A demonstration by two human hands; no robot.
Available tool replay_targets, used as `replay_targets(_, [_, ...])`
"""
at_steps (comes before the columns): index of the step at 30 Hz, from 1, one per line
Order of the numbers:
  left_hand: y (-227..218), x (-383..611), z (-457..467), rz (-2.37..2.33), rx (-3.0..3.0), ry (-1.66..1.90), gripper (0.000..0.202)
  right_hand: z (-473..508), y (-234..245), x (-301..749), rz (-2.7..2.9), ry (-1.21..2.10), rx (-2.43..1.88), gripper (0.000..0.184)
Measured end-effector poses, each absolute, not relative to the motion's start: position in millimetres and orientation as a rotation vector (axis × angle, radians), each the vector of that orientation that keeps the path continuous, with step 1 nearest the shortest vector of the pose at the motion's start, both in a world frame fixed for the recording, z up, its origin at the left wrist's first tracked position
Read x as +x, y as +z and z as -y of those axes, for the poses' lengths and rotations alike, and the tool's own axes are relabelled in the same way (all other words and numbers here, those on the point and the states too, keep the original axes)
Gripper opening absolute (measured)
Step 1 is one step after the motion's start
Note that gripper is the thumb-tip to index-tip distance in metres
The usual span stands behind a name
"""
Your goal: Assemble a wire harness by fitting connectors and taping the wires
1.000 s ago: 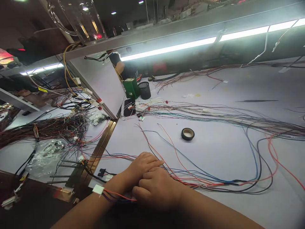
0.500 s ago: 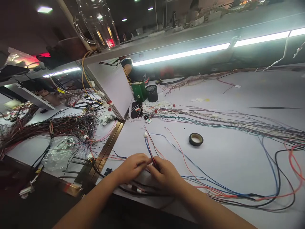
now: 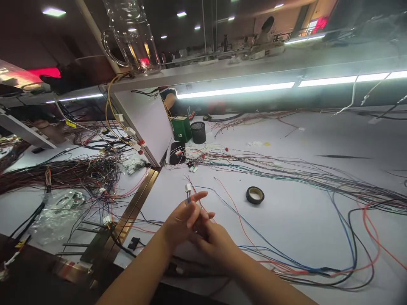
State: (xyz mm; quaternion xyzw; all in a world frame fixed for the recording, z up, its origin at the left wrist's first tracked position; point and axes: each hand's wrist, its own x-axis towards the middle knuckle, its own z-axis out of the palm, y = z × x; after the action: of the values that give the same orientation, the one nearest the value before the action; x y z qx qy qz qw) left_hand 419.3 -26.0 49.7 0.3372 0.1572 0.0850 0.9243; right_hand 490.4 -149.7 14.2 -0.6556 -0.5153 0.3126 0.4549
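Observation:
A small white connector [image 3: 188, 187] sticks up above my fingers, with blue wires [image 3: 188, 197] running down from it. My left hand [image 3: 179, 220] is closed round these wires just below the connector, its index finger stretched to the right. My right hand [image 3: 216, 241] presses against the left one, its fingers curled on the same wire bundle lower down. The fingers overlap and hide most of the bundle. To the right of my hands, a roll of black tape [image 3: 255, 195] lies flat on the white table [image 3: 286, 224].
Long blue and red wires [image 3: 286, 260] trail off to the right. Behind them stretches a wire bundle [image 3: 270, 167]. A black mesh cup [image 3: 199, 132] and a green box [image 3: 182, 129] stand at the back beside a white partition [image 3: 149, 123]. Metal pegs [image 3: 76, 245] project at the left.
My left hand has moved up the wires and now wraps them near the connector. The right hand has drawn in against it. The view has shifted slightly.

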Motion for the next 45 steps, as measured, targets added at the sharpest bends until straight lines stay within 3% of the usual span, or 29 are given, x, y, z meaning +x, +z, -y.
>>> replay_targets(3, [40,420,22,-0.3,0.72,0.205,0.027,153,20,491,1.232,0.77,-1.527,0.019])
replay_targets(8, [39,418,11,-0.405,0.669,0.411,0.028,158,29,504,1.191,0.566,-1.585,0.032])
replay_targets(14, [34,424,9,-0.361,0.741,0.379,0.03,153,14,507,1.342,0.413,-1.85,0.045])
replay_targets(20, [28,427,10,-0.525,0.878,0.394,0.033,155,17,527,1.351,0.148,-1.948,0.031])
replay_targets(24, [34,426,9,-0.509,0.77,0.362,0.034,169,11,556,1.313,-0.135,-2.222,0.035])
replay_targets(31, [35,426,15,-0.46,0.684,0.309,0.04,167,-10,536,1.738,0.041,-1.909,0.032])
replay_targets(39, [31,425,13,-0.508,0.656,0.265,0.042,166,-5,535,1.706,0.05,-1.917,0.024])
replay_targets(45, [38,420,21,-0.132,0.758,0.238,0.045,163,-1,532,1.71,0.104,-1.886,0.027])
